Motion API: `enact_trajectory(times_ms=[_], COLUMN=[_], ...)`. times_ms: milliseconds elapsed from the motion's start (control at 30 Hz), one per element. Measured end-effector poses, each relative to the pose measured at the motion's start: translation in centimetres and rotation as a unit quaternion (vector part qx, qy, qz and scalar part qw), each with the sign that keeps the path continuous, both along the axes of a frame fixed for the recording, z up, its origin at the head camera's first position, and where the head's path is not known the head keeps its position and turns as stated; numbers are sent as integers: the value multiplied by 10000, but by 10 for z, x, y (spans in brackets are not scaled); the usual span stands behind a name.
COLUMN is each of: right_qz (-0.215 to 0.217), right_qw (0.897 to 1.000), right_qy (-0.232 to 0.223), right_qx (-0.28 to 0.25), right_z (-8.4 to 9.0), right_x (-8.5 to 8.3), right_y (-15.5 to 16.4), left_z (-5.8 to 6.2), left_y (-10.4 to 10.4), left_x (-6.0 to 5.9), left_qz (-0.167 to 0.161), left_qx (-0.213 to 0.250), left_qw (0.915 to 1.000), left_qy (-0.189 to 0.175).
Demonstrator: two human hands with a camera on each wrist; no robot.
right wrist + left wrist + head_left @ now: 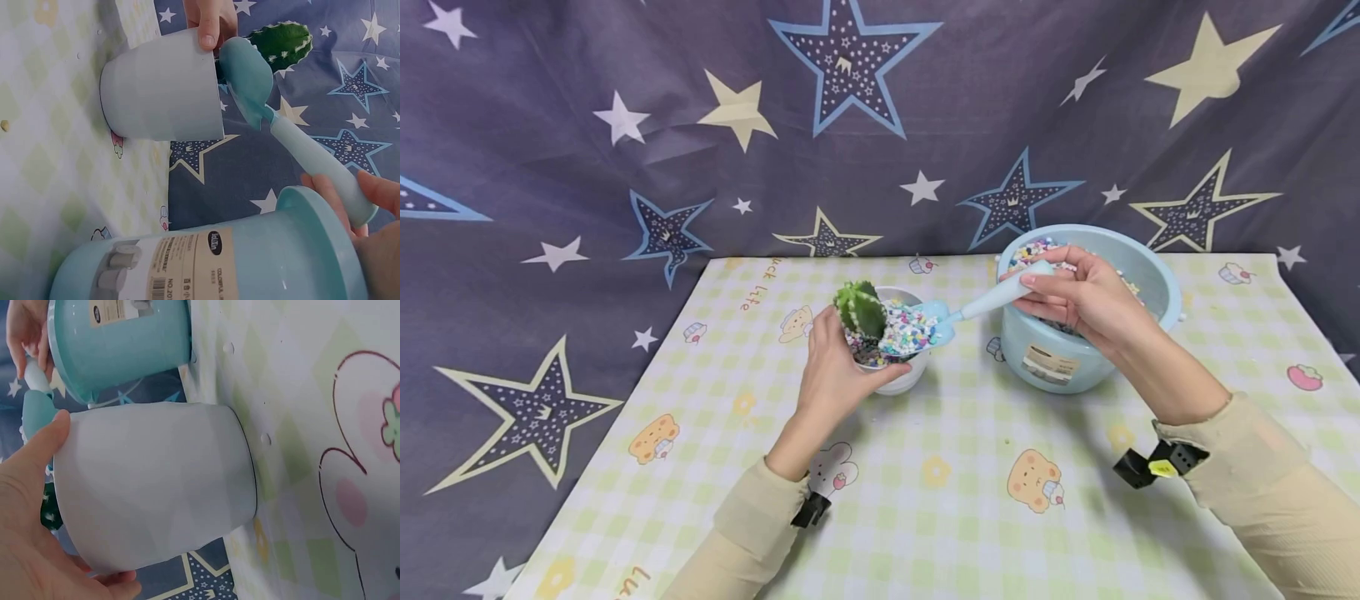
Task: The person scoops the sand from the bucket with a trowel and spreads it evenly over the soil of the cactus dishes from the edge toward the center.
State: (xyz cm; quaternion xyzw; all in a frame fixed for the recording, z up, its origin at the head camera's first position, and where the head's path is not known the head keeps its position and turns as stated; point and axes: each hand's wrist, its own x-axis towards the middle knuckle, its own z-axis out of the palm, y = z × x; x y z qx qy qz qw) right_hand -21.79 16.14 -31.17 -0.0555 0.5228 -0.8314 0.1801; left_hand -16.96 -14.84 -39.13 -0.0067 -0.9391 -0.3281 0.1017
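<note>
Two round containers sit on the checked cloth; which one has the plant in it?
The small white pot, gripped by the left hand, holds the green cactus. The larger blue tub beside it holds only coloured pebbles.

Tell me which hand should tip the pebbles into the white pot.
Right. The right hand already holds the scoop, loaded over the white pot; the left hand grips that pot.
</note>
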Motion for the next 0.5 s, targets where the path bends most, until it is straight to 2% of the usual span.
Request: enact_trajectory(times_ms=[133,300,500], right_qz=[-14,-58,-55], right_qw=[9999,9999,9999], right_qy=[52,53,81], right_qx=[125,129,98], right_z=[1,1,1], right_x=[2,2,2], right_y=[-1,-2,-2], left_z=[0,1,2], left_y=[-6,-19,-22], left_x=[-4,-12,-13], left_qz=[-406,-961,-894], left_qx=[141,448,347], left_qw=[9990,9938,9945], left_qy=[-133,-323,-428])
